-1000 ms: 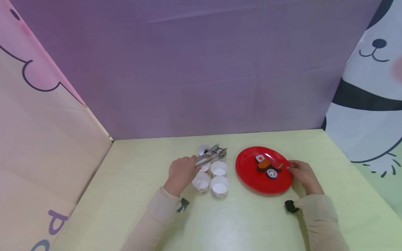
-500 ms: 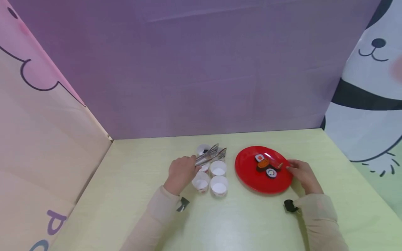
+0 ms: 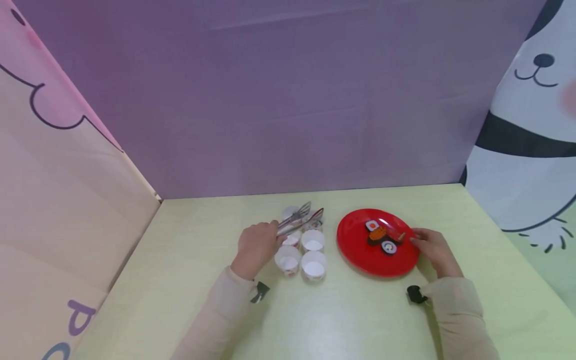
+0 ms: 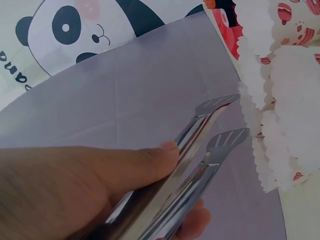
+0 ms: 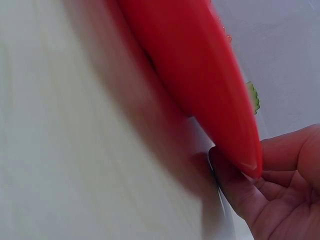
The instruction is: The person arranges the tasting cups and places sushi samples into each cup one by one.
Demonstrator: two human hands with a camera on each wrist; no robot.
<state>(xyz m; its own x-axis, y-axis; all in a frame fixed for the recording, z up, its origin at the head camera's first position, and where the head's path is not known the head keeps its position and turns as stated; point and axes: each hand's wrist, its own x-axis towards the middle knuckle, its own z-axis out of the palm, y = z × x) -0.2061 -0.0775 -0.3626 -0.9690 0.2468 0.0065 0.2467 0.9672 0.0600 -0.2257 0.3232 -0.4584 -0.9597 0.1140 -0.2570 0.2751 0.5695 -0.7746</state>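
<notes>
My left hand [image 3: 257,249] grips metal serving tongs [image 4: 192,172] above the back of a group of white paper cups [image 3: 313,265]. In the left wrist view the tongs' slotted ends stand apart with nothing between them. On the right, a red plate [image 3: 360,262] carries several sushi-like pieces: an orange-topped piece [image 3: 377,234], a round roll slice [image 3: 389,247] and a small roll with a red centre [image 3: 372,225] among them. The fingers and thumb of my right hand [image 3: 434,251] pinch the plate's right rim. The tongs partly hide the back cups and their contents.
A pale table [image 3: 351,320] lies beneath everything, with a purple backdrop [image 3: 288,100] behind it. Printed cloth sides, one with a panda [image 3: 517,175], stand left and right. Dark straps hang at both sleeves.
My left hand has moved slightly left and back with the tongs, whose ends have risen a little. A dark piece seen earlier in the back left cup no longer shows. The plate stays put.
</notes>
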